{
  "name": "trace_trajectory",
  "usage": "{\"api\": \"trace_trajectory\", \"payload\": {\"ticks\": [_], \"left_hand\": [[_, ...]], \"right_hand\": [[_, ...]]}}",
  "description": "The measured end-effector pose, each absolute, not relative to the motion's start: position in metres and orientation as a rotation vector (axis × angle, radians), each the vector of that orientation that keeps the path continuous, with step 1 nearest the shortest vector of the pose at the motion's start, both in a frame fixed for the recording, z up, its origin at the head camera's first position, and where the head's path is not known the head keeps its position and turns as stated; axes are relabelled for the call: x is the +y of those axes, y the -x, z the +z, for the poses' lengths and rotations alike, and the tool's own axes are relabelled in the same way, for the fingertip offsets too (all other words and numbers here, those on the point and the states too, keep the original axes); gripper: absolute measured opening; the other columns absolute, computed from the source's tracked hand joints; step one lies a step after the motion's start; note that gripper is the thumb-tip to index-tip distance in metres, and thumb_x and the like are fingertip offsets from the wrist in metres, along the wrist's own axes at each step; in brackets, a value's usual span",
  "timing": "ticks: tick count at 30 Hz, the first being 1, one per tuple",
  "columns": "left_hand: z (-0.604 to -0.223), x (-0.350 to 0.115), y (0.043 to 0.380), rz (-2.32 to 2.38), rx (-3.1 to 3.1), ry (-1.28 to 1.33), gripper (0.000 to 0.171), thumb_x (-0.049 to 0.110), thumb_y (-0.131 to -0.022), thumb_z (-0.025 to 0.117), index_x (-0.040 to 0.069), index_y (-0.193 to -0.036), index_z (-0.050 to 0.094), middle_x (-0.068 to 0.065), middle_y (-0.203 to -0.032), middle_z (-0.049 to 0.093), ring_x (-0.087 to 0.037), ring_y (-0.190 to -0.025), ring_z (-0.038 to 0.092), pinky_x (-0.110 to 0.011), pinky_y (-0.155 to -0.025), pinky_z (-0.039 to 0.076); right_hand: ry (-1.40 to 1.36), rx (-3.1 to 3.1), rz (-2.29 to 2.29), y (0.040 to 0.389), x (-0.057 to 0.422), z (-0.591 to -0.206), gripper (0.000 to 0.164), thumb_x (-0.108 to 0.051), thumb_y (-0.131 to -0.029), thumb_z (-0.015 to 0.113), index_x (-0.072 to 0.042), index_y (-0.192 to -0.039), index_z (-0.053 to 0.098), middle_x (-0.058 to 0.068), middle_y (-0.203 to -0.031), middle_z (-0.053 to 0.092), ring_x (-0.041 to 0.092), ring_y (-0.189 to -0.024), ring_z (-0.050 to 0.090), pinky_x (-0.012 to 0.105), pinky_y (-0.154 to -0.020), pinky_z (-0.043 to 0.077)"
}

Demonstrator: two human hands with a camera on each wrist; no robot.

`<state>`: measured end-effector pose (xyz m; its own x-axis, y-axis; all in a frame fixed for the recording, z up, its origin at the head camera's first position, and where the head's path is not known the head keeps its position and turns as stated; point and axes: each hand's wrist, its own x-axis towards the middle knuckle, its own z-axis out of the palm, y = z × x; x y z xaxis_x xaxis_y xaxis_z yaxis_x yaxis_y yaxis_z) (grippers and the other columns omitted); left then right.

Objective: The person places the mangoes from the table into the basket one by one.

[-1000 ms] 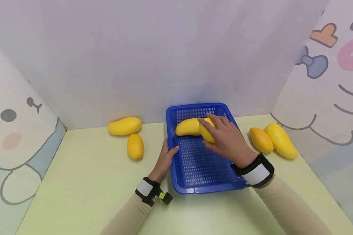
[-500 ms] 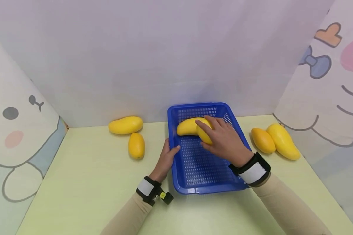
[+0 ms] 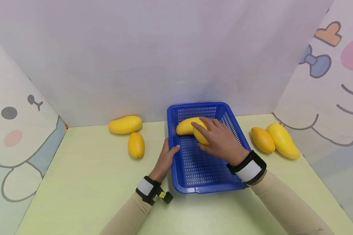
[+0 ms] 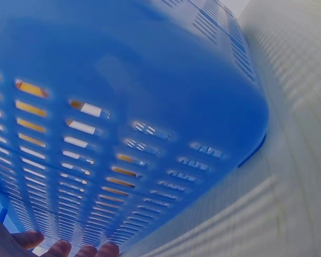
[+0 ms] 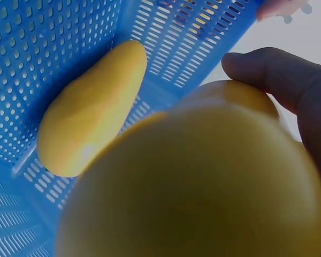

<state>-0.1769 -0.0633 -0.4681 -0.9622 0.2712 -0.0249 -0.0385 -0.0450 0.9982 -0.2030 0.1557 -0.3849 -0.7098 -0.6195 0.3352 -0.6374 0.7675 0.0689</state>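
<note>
My right hand [image 3: 219, 140] holds a yellow mango [image 3: 200, 134] inside the blue plastic basket [image 3: 176, 169], its thumb and fingers spread around the fruit. In the right wrist view a large mango [image 5: 192, 187] fills the foreground, and the thumb rests on a rounded yellow surface [image 5: 224, 92] just behind it. Another yellow mango [image 3: 184, 126] lies along the basket's far end, partly covered by the held one. My left hand [image 3: 163, 160] grips the basket's left rim, thumb over the edge and the other fingers outside. Those fingertips [image 4: 59, 248] show against the slotted wall in the left wrist view.
Two mangoes, one long [image 3: 125, 124] and one smaller [image 3: 136, 145], lie on the pale table [image 3: 85, 176] left of the basket. To its right, an orange-yellow mango [image 3: 263, 140] touches a larger yellow one [image 3: 283, 141]. A plain fabric wall [image 3: 135, 65] rises behind the basket.
My right hand has moved left with the mango, which now covers more of the one at the basket's far end. The left hand keeps its grip on the rim.
</note>
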Motion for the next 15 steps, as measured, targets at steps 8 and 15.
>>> {"api": "trace_trajectory", "payload": {"ticks": [8,15], "left_hand": [[-0.4669,-0.0623,0.1763,2.106,2.006,-0.228,0.056,0.030,-0.099,0.039,0.020,-0.146,0.011,-0.015,-0.145,0.029,-0.033,-0.126,0.038,-0.049,-0.100,0.033],[-0.4648,-0.0627,0.1760,2.063,2.059,-0.183,0.056,0.030,-0.099,0.039,0.019,-0.146,0.012,-0.014,-0.144,0.031,-0.031,-0.124,0.040,-0.049,-0.100,0.033]], "right_hand": [[-1.014,-2.678,0.063,0.2040,0.1525,-0.3883,0.077,-0.037,-0.077,0.072,-0.025,-0.143,0.035,0.016,-0.141,0.038,0.035,-0.119,0.041,0.056,-0.087,0.042],[-1.055,-2.724,0.052,0.2061,0.1488,-0.3927,0.077,-0.039,-0.079,0.071,-0.026,-0.144,0.033,0.015,-0.141,0.039,0.036,-0.122,0.040,0.057,-0.089,0.040]]}}
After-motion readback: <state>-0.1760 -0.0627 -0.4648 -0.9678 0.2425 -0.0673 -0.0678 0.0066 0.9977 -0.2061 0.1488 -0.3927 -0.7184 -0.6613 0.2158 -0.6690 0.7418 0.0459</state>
